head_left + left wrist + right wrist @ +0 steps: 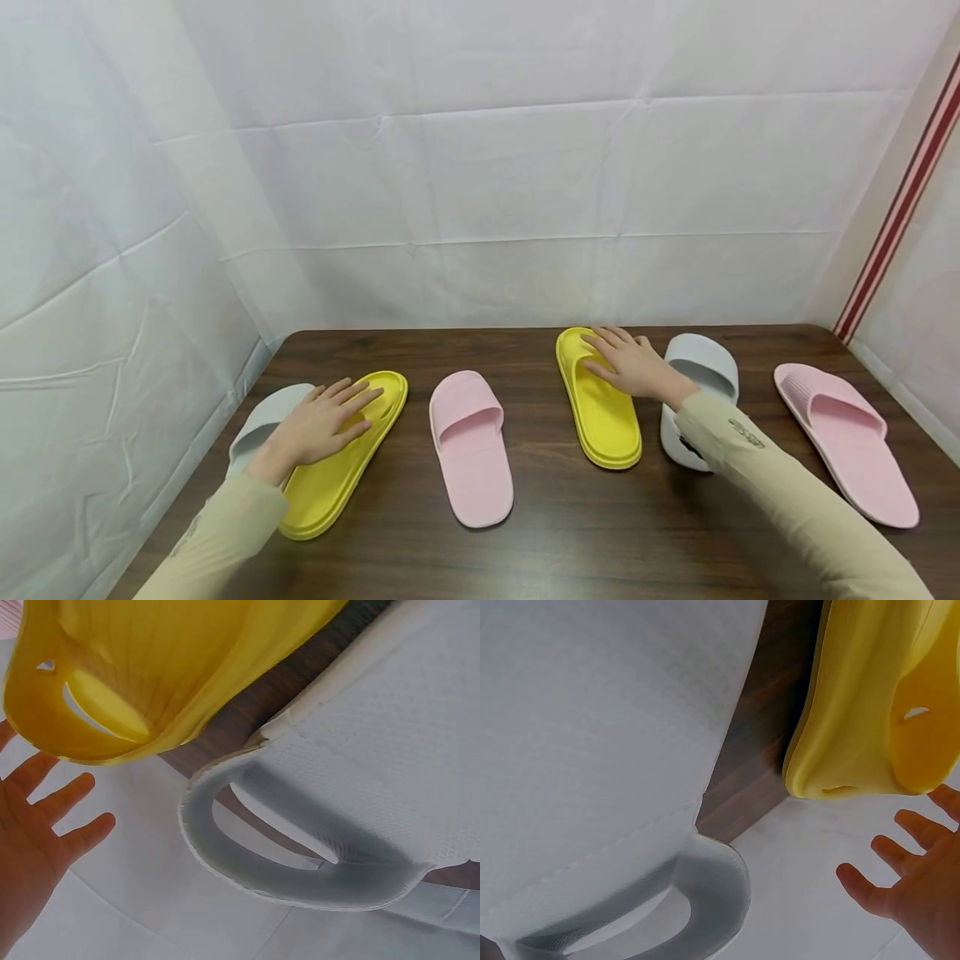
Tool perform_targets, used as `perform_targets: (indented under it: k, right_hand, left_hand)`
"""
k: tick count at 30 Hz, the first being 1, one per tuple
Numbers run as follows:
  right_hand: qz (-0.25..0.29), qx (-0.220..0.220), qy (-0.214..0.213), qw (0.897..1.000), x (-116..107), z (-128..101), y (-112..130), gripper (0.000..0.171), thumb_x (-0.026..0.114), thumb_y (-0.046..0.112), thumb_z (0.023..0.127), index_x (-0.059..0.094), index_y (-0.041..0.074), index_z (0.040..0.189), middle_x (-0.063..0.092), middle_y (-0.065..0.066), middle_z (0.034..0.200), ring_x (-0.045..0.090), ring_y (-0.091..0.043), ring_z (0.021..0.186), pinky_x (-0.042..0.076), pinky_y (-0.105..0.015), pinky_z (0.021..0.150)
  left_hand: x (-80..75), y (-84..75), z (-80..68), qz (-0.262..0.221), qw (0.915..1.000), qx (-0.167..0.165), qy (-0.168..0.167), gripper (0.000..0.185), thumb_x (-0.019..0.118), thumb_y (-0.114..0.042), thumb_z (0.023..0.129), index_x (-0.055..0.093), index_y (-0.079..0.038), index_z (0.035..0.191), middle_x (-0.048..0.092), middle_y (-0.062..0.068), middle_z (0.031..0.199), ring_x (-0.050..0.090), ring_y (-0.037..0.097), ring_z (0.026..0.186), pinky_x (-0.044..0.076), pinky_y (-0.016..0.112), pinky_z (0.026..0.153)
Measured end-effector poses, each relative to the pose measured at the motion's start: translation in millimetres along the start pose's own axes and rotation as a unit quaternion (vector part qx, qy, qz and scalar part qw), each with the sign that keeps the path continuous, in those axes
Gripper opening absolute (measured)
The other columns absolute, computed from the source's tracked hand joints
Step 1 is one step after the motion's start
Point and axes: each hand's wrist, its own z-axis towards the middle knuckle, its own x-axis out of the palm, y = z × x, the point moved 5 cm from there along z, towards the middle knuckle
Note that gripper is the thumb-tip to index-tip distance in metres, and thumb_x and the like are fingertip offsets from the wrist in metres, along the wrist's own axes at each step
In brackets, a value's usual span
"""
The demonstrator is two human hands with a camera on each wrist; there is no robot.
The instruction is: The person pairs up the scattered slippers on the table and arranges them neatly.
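In the head view, I see white cloth (480, 183) hanging behind the brown bench (555, 542). Three pairs of slippers lie on it: the left yellow slipper (318, 492) slants near the left edge, with the left white slipper (272, 408) just beside it; the right yellow slipper (609, 421) has its toe at the far edge, the right white slipper (702, 354) next to it; one pink slipper (477, 479) lies between the yellow ones, another pink slipper (858, 446) toward the right edge. The left hand (322, 423) and right hand (632, 365), fingers spread and gripping nothing, are over the yellow slippers; I cannot tell whether they touch.
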Motion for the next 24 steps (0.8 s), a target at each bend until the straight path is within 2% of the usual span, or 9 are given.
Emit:
perform_targets:
  k: [9, 24]
  right_hand:
    - [0.027, 0.012, 0.017, 0.999, 5, 9, -2, 0.063, 0.033, 0.053, 0.091, 0.023, 0.018, 0.142, 0.025, -0.013, 0.146, 0.021, -0.034, 0.133, 0.021, -0.065, 0.094]
    - [0.032, 0.035, 0.038, 0.998, 13, 14, -9, 0.069, 0.032, 0.060, 0.088, 0.019, 0.021, 0.143, 0.020, -0.012, 0.148, 0.017, -0.037, 0.134, 0.015, -0.068, 0.095]
  left_hand:
    - [6.0, 3.7, 6.0, -0.006, 0.9999, -0.005, 0.006, 0.054, 0.047, -0.046, 0.088, 0.042, -0.019, 0.134, 0.045, 0.013, 0.135, 0.038, 0.036, 0.125, 0.028, 0.058, 0.098]
    - [14.9, 15.2, 14.7, -0.010, 0.9995, -0.013, 0.027, 0.056, 0.041, -0.055, 0.087, 0.037, -0.029, 0.136, 0.038, 0.012, 0.140, 0.035, 0.039, 0.127, 0.026, 0.061, 0.097]
